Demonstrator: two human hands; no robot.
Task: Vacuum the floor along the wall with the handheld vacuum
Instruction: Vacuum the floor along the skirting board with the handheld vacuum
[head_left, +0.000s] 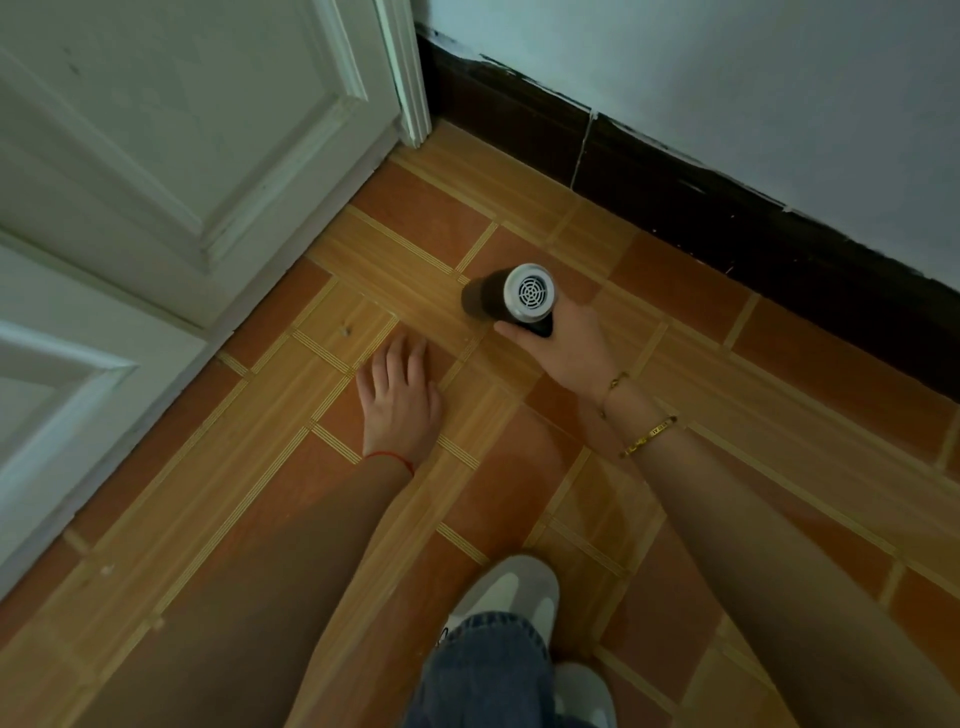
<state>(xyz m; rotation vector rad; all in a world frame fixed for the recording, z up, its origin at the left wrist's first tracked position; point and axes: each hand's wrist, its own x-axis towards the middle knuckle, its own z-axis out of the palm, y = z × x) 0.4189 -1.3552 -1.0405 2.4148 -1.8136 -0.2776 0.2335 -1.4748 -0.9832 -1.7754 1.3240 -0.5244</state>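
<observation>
A small handheld vacuum (511, 293), dark-bodied with a silver rear grille facing the camera, points down at the orange and tan tiled floor (395, 249). My right hand (563, 343) grips its handle from below and right, thumb along the underside. The nozzle end is hidden behind the body. My left hand (400, 395) rests flat on the floor with straight fingers, just left of the vacuum. The dark skirting board (675, 192) at the foot of the pale wall (753, 93) runs diagonally a tile's width beyond the vacuum.
A white panelled door (171, 156) and its frame (410, 83) fill the left side and meet the wall in the corner at top centre. My jeans leg (488, 670) and light grey shoes (511, 592) stand at the bottom centre.
</observation>
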